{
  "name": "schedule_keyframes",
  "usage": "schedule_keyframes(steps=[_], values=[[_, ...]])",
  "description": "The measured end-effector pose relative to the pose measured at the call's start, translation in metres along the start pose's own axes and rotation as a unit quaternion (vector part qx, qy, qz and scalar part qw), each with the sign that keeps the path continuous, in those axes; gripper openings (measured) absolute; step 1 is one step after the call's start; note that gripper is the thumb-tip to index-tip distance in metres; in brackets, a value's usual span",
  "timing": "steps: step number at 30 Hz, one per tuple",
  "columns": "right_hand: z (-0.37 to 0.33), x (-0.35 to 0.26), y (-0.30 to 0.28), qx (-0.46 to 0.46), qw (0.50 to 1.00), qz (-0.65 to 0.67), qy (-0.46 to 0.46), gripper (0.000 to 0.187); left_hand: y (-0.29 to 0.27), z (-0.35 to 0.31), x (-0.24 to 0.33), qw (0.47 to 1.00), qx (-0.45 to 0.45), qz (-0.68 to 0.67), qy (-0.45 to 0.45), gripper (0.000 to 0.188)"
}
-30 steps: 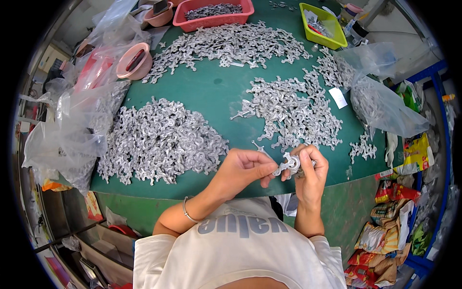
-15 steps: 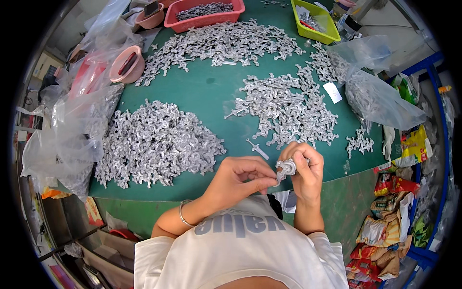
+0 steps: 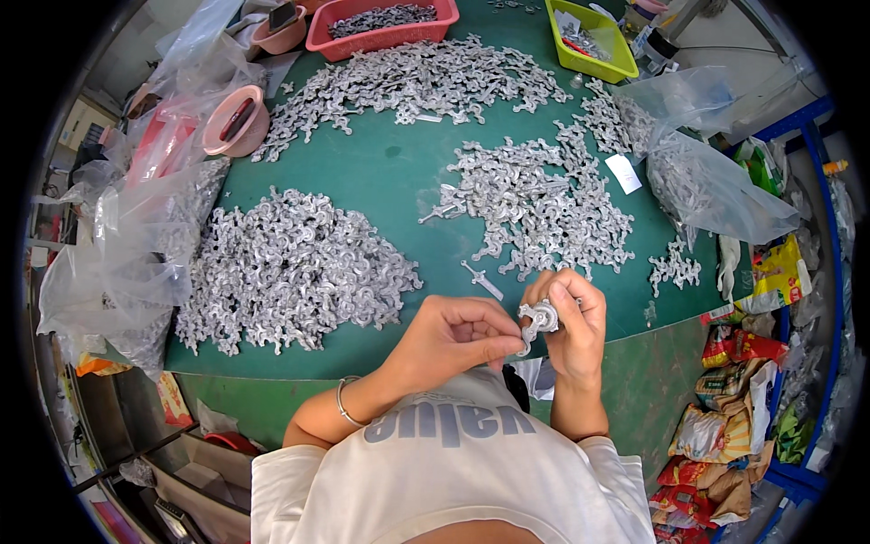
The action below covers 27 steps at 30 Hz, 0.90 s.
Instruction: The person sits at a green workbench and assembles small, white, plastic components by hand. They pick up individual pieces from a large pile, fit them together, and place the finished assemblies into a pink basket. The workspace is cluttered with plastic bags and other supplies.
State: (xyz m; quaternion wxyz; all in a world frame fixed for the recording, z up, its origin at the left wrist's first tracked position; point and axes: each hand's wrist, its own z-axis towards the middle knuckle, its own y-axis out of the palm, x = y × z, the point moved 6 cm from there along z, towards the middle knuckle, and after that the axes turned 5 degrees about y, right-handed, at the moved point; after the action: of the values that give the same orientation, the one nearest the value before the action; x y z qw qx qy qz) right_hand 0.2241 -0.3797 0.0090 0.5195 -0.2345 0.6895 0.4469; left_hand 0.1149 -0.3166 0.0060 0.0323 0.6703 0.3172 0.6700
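Observation:
Just over the near edge of the green table, my two hands meet around a silver, curled metal piece (image 3: 541, 317). My right hand (image 3: 576, 317) has its fingers wrapped round the piece, with the thumb on top. The thumb and fingertips of my left hand (image 3: 467, 334) pinch its lower left end. A small silver sword-shaped piece (image 3: 482, 280) lies by itself on the table beyond my hands. Left of them spreads a large heap of curled metal pieces (image 3: 294, 272). Another heap of silver pieces (image 3: 539, 199) lies just past my right hand.
A wide band of metal pieces (image 3: 426, 82) runs along the back, below a red basket (image 3: 381, 36) and a yellow-green basket (image 3: 589, 59). Plastic bags (image 3: 136, 245) crowd the left side. More filled bags (image 3: 702, 181) and a white paper slip (image 3: 623, 173) are at the right.
The view has shifted very slightly. Both hands stay around the metal piece, which appears turned a little between my fingers.

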Motion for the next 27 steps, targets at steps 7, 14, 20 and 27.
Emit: schedule_keyframes(steps=[7,14,20,27], values=[[0.003,-0.001,-0.004,-0.072,0.997,0.035,-0.009,0.021,0.008,0.004,-0.001,0.998,-0.036,0.045,0.032,0.010],[0.006,-0.008,-0.006,-0.122,0.991,0.059,-0.015,0.022,0.019,0.006,0.002,0.993,-0.059,0.086,0.049,0.019],[0.000,-0.015,-0.009,-0.077,0.996,0.046,-0.004,0.023,0.025,0.007,0.005,0.989,-0.075,0.112,0.055,0.019],[-0.011,-0.024,-0.011,-0.035,0.999,0.025,-0.029,0.022,0.033,0.008,0.005,0.987,-0.115,0.093,0.063,0.020]])
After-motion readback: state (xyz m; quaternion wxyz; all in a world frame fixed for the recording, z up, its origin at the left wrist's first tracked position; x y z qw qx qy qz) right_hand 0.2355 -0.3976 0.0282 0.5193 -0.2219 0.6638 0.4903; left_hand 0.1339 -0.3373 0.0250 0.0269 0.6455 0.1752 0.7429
